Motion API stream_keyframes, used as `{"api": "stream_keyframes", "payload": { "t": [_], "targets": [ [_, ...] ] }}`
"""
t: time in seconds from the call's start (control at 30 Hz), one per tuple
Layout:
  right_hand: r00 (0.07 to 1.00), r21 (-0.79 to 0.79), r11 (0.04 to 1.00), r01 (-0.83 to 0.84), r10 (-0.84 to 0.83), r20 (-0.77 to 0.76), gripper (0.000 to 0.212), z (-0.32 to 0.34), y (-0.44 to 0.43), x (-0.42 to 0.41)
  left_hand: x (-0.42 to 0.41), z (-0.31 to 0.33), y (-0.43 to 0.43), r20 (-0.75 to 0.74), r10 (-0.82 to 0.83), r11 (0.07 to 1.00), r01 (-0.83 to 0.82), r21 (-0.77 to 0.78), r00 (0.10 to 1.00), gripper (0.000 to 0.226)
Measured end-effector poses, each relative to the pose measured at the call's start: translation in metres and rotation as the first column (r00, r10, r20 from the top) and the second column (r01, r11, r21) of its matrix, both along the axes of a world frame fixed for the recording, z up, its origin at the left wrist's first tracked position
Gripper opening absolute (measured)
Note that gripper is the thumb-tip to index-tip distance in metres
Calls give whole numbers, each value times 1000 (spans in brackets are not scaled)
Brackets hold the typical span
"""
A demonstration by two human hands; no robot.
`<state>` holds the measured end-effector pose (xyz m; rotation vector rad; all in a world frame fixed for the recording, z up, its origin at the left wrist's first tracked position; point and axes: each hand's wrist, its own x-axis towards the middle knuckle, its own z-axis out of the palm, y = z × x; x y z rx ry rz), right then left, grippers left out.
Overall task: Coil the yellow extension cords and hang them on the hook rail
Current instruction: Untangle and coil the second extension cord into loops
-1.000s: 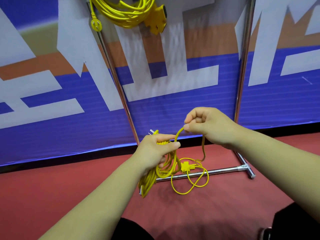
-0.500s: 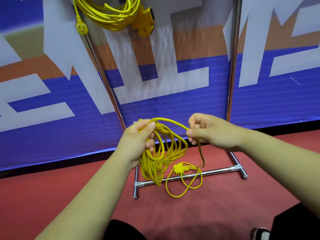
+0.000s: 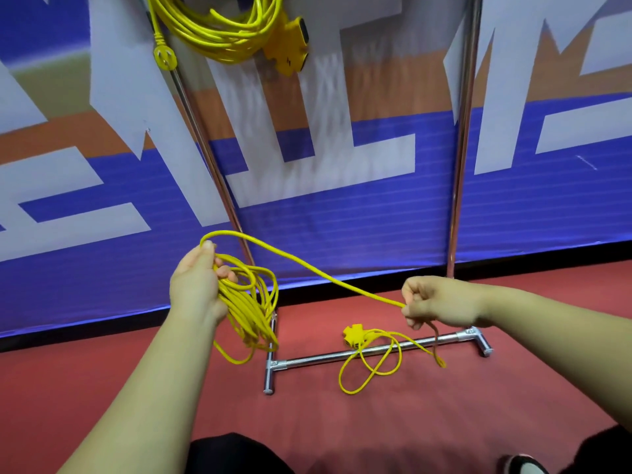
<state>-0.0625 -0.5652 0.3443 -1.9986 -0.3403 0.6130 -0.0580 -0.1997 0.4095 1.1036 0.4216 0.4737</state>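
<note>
My left hand (image 3: 198,289) grips a bundle of yellow cord loops (image 3: 249,309) that hangs down below it. From that hand a single strand (image 3: 314,271) runs down and right to my right hand (image 3: 434,302), which pinches it in curled fingers. Below the right hand the cord drops to loose loops (image 3: 372,367) on the red floor, ending in a yellow socket block (image 3: 354,333) that lies against the rack's base bar. Another coiled yellow cord (image 3: 222,25), with its plug (image 3: 165,58) and socket box (image 3: 289,46), hangs at the top of the rack.
A chrome rack has two uprights (image 3: 460,138) and a base bar (image 3: 369,352) with short feet on the red floor (image 3: 171,405). Behind it stands a blue, white and orange banner wall (image 3: 342,206). My dark-clothed knees show at the bottom edge.
My hands have moved apart: the right hand slid down and right along the cord, drawing a long strand out from the left hand's bundle. The view has tilted slightly.
</note>
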Motion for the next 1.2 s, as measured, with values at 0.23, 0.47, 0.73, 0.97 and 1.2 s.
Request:
{"api": "stream_keyframes", "payload": {
  "t": [0.23,0.47,0.73,0.97,1.2],
  "targets": [
    [940,227,923,310,-262,-217,16,14,9,7,-10,-11,-5,-45,-72,989,77,127,996,41],
    [842,-43,914,404,-389,-373,5,1,10,8,-20,3,-19,44,-191,973,183,142,981,37],
    [803,-141,874,464,-483,-349,7,-17,13,12,-40,26,-51,126,-553,833,547,84,824,33],
    [723,51,752,657,-609,-326,12,-9,18,25,-54,29,-75,90,-760,650,756,75,644,38],
    [693,351,600,718,-661,-287,13,32,23,39,-56,19,-86,-6,-849,526,847,73,528,42]
  ]
}}
